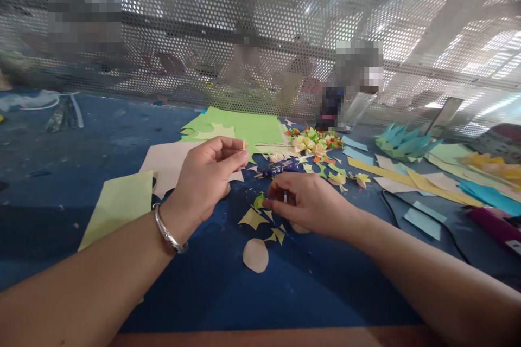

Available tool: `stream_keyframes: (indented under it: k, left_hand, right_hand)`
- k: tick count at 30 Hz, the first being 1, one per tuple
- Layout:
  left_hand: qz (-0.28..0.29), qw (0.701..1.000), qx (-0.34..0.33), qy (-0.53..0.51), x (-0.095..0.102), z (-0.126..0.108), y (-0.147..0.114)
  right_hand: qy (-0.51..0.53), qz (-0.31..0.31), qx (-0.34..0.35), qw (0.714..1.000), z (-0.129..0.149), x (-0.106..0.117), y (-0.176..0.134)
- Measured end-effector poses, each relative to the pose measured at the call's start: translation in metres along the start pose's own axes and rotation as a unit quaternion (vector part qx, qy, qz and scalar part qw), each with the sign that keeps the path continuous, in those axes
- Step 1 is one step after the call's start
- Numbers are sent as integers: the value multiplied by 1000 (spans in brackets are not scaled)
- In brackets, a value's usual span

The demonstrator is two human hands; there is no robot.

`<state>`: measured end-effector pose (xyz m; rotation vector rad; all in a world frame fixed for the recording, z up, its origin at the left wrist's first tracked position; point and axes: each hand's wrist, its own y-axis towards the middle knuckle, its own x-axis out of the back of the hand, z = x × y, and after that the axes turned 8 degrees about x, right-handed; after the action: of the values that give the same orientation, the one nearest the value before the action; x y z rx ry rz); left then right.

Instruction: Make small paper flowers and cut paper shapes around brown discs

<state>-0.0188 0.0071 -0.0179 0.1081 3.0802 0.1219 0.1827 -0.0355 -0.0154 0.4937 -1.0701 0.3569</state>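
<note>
My left hand (214, 173), with a silver bangle at the wrist, pinches a small pale-yellow paper piece (244, 144) between thumb and forefinger, raised over the table. Lower and to the right, my right hand (305, 200) is curled with its thumb and fingertips at the edge of a small green paper piece (259, 200). Pale-yellow paper scraps (253, 219) with curved cut edges lie beneath it, beside a thin dark-blue stick. Nearer me is a cream paper circle (255, 256). Behind my right hand sits a blue glue gun (280, 167), partly hidden.
Green sheets (244, 122) and a pale-yellow sheet (118, 206) lie on the blue table (203, 293). Small paper flowers (311, 141) are heaped at the back. Paper strips (382, 172), a black cable (442, 226) and a purple tool (494, 227) lie right. A perforated metal screen (183, 27) stands behind.
</note>
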Motion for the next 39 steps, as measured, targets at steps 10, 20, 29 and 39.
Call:
stream_keyframes:
  k: [10,20,29,39]
  left_hand:
    - [27,1000,7,-3,-1,-1,-2]
    - [89,990,110,-18,-6,-11,-16]
    - [89,986,130,-50,-10,-8,-19]
    - [122,966,194,-123,-13,-5,-25]
  right_hand:
    - [20,-46,2,999,-5,-6,-1]
    - [30,-190,70,979,-5,-3,-12]
    - [-8,-227,95,969,-6,-5,-16]
    - [-18,-227,121,966,-3,-6,-16]
